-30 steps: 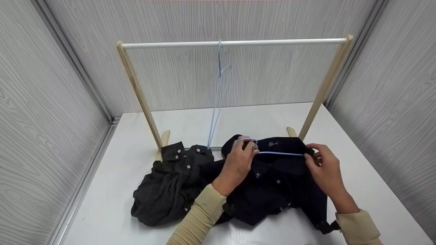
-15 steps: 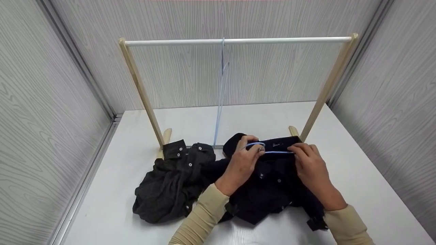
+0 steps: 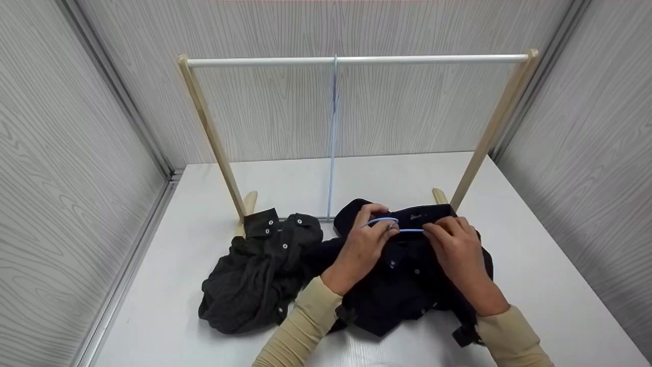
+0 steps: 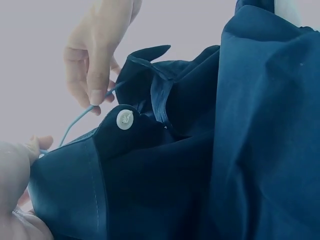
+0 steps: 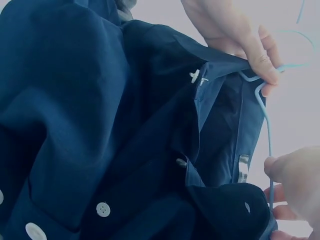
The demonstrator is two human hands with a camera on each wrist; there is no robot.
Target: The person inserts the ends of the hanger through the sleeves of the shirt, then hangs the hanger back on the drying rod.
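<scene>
A navy buttoned shirt lies on the table under both hands. My left hand pinches a light blue wire hanger at its neck, beside the collar; the hook curls out past the fingers. My right hand pinches the wire further right, thumb and fingertips on it. Between the hands the wire runs along the shirt's collar. A white button shows close to the collar in the left wrist view. The rest of the hanger is hidden by cloth and hands.
A dark grey shirt lies bunched at left, touching the navy one. Behind stands a rack with wooden legs and a white rail. Another blue hanger hangs from the rail's middle, seen edge-on. Grey panels enclose the table.
My right hand has slid left along the wire, closer to my left hand, letting the right part of the collar go. The hanging hanger has turned edge-on. My left hand keeps its grip.
</scene>
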